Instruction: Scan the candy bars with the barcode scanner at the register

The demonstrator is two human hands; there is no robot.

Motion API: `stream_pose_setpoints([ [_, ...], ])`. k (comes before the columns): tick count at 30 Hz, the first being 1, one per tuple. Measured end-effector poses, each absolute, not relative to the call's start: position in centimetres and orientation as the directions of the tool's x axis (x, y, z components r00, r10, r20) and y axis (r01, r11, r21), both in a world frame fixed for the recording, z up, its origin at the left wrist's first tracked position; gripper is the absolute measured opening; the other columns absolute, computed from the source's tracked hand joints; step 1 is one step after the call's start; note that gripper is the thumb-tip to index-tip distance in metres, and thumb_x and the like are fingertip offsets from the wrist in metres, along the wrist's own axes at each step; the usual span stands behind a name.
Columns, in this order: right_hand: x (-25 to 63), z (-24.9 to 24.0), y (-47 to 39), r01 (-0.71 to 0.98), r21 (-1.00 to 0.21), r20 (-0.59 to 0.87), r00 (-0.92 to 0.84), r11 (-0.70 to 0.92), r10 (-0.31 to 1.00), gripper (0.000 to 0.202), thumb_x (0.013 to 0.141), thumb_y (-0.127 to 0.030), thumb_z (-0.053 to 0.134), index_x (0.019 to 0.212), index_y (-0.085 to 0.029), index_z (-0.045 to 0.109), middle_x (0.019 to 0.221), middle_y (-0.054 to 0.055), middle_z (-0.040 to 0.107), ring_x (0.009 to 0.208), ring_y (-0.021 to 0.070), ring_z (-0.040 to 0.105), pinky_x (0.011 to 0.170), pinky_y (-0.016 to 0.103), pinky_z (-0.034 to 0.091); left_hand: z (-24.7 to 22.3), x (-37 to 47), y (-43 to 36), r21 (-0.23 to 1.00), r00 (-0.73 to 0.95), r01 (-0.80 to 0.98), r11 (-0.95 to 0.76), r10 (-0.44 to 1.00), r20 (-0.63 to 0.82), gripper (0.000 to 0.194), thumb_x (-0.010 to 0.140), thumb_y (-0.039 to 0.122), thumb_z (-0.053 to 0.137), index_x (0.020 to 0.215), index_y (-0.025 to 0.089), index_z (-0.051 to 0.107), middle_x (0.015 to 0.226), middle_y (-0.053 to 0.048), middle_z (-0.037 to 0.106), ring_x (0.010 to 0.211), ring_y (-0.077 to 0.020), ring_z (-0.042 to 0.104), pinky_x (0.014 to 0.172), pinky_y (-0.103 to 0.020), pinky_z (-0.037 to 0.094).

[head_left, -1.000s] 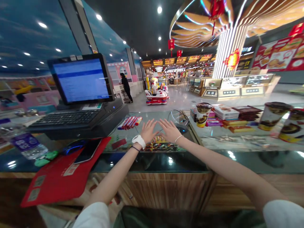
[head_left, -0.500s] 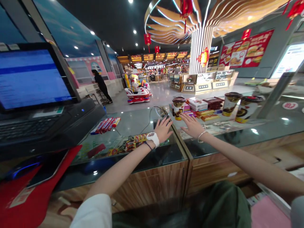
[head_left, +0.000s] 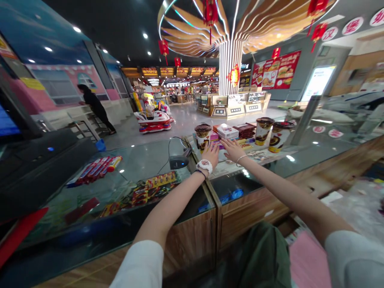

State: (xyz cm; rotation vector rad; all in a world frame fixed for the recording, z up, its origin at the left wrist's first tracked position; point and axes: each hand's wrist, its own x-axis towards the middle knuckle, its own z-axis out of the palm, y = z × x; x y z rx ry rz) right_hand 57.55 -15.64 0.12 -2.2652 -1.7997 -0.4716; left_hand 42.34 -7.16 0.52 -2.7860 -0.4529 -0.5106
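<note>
My left hand, with a white watch at the wrist, is open in front of a lidded snack cup on the glass counter. Its fingertips overlap the cup's lower part; I cannot tell if they touch. My right hand is open just to the right, fingers stretched toward the boxes and colourful packets behind it. Nothing shows in either hand. Farther right stand two more lidded cups, a white one and another, beside brown packs.
A black scanner-like device with a cable lies left of my hands. Red-and-blue snack packs lie farther left, near a dark monitor. A grey post rises at the right. A person in black stands beyond the counter.
The view has turned to the right. My left hand has moved right, from beside the dark device to in front of the nearest cup, closer to my right hand. Both hands stay open.
</note>
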Motion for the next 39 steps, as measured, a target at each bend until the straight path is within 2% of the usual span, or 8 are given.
stream_pose_setpoints([
  [8, 59.3, 0.0, -12.9, 0.957, -0.058, 0.359, 0.285, -0.283, 0.889, 0.076, 0.085, -0.018, 0.056, 0.156, -0.018, 0.029, 0.161, 0.01, 0.033, 0.15, 0.0271, 0.026, 0.123, 0.053, 0.012, -0.7, 46.3, -5.3, -0.164, 0.868, 0.38, -0.91, 0.29, 0.404, 0.057, 0.09, 0.017, 0.041, 0.145, 0.003, 0.044, 0.155, -0.019, 0.041, 0.149, -0.0295, 0.029, 0.125, -0.05, 0.013],
  [13, 59.9, -0.8, -13.1, 0.949, -0.099, 0.338, 0.314, -0.298, 0.887, 0.074, 0.088, -0.021, 0.053, 0.156, -0.016, 0.026, 0.161, 0.011, 0.034, 0.149, 0.0268, 0.029, 0.122, 0.05, 0.016, -1.3, 45.9, -5.0, -0.12, 0.849, 0.419, -0.9, 0.341, 0.403, 0.055, 0.092, 0.022, 0.044, 0.144, 0.006, 0.047, 0.157, -0.017, 0.039, 0.148, -0.0295, 0.031, 0.124, -0.047, 0.021],
  [18, 59.9, -1.6, -13.3, 0.958, -0.081, 0.352, 0.284, -0.273, 0.892, 0.068, 0.09, -0.019, 0.048, 0.155, -0.015, 0.029, 0.157, 0.011, 0.042, 0.146, 0.0272, 0.033, 0.122, 0.052, 0.017, -1.6, 45.4, -5.0, -0.125, 0.826, 0.496, -0.859, 0.422, 0.374, 0.059, 0.094, 0.026, 0.045, 0.145, -0.001, 0.043, 0.154, -0.022, 0.041, 0.149, -0.0289, 0.031, 0.124, -0.043, 0.02],
  [23, 60.1, -2.0, -13.3, 0.969, -0.035, 0.419, 0.236, -0.245, 0.876, 0.055, 0.091, -0.015, 0.048, 0.146, -0.017, 0.045, 0.142, 0.015, 0.057, 0.135, 0.0276, 0.047, 0.12, 0.056, 0.019, -1.7, 45.6, -5.0, -0.161, 0.829, 0.5, -0.851, 0.417, 0.373, 0.057, 0.094, 0.026, 0.045, 0.141, -0.006, 0.046, 0.149, -0.025, 0.046, 0.145, -0.0298, 0.037, 0.124, -0.044, 0.022],
  [27, 60.3, -1.9, -13.4, 0.974, -0.01, 0.464, 0.206, -0.227, 0.862, 0.038, 0.091, -0.016, 0.052, 0.128, -0.021, 0.061, 0.13, 0.013, 0.063, 0.125, 0.027, 0.055, 0.118, 0.055, 0.022, -1.7, 45.4, -5.1, -0.181, 0.82, 0.479, -0.859, 0.365, 0.441, 0.048, 0.092, 0.02, 0.044, 0.133, -0.003, 0.055, 0.139, -0.023, 0.057, 0.137, -0.03, 0.046, 0.122, -0.044, 0.025],
  [31, 60.4, -1.9, -13.4, 0.975, -0.011, 0.49, 0.197, -0.22, 0.849, 0.03, 0.089, -0.016, 0.057, 0.118, -0.018, 0.064, 0.122, 0.013, 0.067, 0.122, 0.0272, 0.057, 0.118, 0.053, 0.022, -1.4, 45.1, -5.3, -0.158, 0.816, 0.462, -0.873, 0.349, 0.461, 0.039, 0.091, 0.016, 0.045, 0.124, 0.003, 0.062, 0.127, -0.02, 0.065, 0.128, -0.0282, 0.054, 0.121, -0.045, 0.028],
  [39, 60.2, -1.6, -14.4, 0.979, 0.035, 0.548, 0.148, -0.2, 0.823, 0.024, 0.087, -0.016, 0.061, 0.111, -0.018, 0.066, 0.113, 0.013, 0.071, 0.114, 0.0289, 0.06, 0.117, 0.058, 0.021, -0.6, 44.1, -6.1, -0.091, 0.824, 0.443, -0.892, 0.365, 0.434, 0.041, 0.089, 0.016, 0.048, 0.128, 0.009, 0.06, 0.132, -0.016, 0.064, 0.129, -0.0265, 0.053, 0.122, -0.046, 0.025],
])
